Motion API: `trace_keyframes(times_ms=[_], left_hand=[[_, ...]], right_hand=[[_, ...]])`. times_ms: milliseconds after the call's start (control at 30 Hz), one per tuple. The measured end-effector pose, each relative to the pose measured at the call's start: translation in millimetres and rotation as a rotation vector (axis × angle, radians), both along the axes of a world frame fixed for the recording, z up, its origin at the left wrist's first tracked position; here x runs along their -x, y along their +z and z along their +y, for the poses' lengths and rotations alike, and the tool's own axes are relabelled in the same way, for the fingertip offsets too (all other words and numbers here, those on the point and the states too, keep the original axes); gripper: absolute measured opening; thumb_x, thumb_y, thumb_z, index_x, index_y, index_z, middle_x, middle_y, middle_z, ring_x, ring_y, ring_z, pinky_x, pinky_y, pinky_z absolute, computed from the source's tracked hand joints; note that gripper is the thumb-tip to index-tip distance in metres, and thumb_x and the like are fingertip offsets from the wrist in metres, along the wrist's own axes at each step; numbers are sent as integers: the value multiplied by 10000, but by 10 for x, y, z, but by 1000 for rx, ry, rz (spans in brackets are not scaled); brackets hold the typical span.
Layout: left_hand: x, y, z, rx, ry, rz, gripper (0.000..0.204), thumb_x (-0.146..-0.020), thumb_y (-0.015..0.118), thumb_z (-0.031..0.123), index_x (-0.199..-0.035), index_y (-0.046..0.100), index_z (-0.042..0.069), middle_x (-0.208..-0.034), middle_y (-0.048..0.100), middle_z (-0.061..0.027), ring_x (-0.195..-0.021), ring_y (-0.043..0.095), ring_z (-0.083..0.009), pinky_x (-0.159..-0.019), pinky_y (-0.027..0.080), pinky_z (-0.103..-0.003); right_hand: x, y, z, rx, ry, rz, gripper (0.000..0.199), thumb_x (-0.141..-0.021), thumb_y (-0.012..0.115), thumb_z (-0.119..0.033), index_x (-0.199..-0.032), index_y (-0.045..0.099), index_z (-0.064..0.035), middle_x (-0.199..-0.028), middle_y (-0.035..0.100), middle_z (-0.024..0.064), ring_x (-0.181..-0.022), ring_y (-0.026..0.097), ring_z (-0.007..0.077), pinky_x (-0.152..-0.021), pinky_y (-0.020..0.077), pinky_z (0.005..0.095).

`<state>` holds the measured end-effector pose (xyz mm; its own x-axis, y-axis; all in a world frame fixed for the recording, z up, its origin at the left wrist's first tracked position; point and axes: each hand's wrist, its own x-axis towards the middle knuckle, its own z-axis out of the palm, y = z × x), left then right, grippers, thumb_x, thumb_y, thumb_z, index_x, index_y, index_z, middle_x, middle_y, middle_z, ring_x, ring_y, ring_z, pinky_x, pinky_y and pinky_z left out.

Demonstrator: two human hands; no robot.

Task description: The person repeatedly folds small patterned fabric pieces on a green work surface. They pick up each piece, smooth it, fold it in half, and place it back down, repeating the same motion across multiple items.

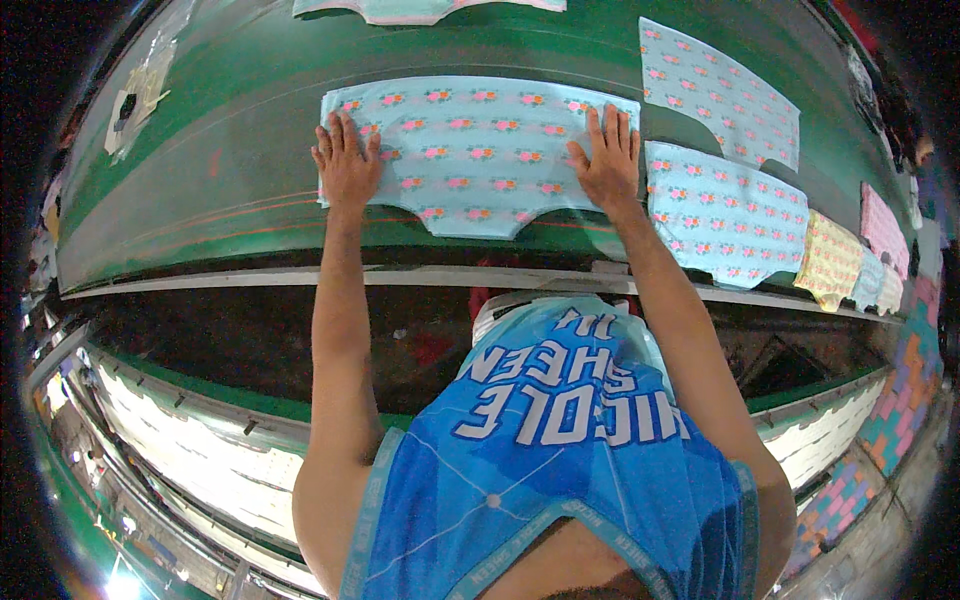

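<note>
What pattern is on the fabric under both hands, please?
Light blue fabric with a pink-and-orange floral pattern, head view.

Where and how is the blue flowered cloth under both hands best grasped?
The cloth is probably best pinched at both ends of its far edge, coming from the near side: it lies flat, and that edge is long, nearly straight, while the near edge narrows.

Green counter (240, 160), pale front edge. Flat on it, middle: light-blue flowered cloth (470, 150). Far side: another cloth (430, 8), cut off by frame. Right: upper blue cloth (715, 95), lower blue cloth (725, 210) near front edge, then yellow cloth (829, 262), pink cloth (884, 228), small pale pieces (869, 280). Far left: clear plastic (142, 105) with a dark item on it, unclear.
</note>
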<state>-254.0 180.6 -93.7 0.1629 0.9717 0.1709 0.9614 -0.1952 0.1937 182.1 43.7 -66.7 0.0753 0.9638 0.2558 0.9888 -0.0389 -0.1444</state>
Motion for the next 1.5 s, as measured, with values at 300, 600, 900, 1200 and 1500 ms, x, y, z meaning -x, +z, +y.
trace_keyframes(times_ms=[300,600,900,1200,1500], left_hand=[[-34,-92,444,-9,8,76,782,-1066,378,634,-1660,353,126,-1750,271,-115,-1593,200,-496,-1236,181,-729],[-2131,517,-532,-279,-229,-348,319,-847,766,47,-1158,719,99,-1219,731,-113,-1155,656,-355,-1017,504,-486],[-4487,509,-1227,16,-319,-319,153,-912,761,263,-1042,802,194,-1091,753,-35,-1093,660,-333,-940,474,-533],[-4748,323,-1261,3,-246,-312,127,-840,768,152,-963,768,183,-1042,715,-37,-1098,620,-331,-933,444,-539],[-4908,726,-1628,30,-451,76,245,-847,664,87,-1090,663,52,-1188,681,-152,-1173,603,-371,-979,470,-535]], right_hand=[[-91,76,-561,101,130,46,845,-1025,525,-625,-1605,391,-26,-1700,241,314,-1583,214,500,-1272,180,641],[-872,869,-1404,623,191,998,639,-1011,662,-533,-1425,642,-47,-1599,489,232,-1493,448,401,-1242,342,507],[-3071,685,-1593,88,-165,634,307,-992,731,-242,-1215,730,-30,-1263,728,179,-1195,682,363,-1045,529,445],[-3768,496,-1997,30,-40,441,292,-955,745,-177,-1206,727,-29,-1306,720,159,-1206,665,372,-1065,511,468],[-3902,512,-1999,100,-82,583,315,-1008,680,-213,-1283,703,-61,-1303,717,158,-1215,665,382,-1057,519,481]])
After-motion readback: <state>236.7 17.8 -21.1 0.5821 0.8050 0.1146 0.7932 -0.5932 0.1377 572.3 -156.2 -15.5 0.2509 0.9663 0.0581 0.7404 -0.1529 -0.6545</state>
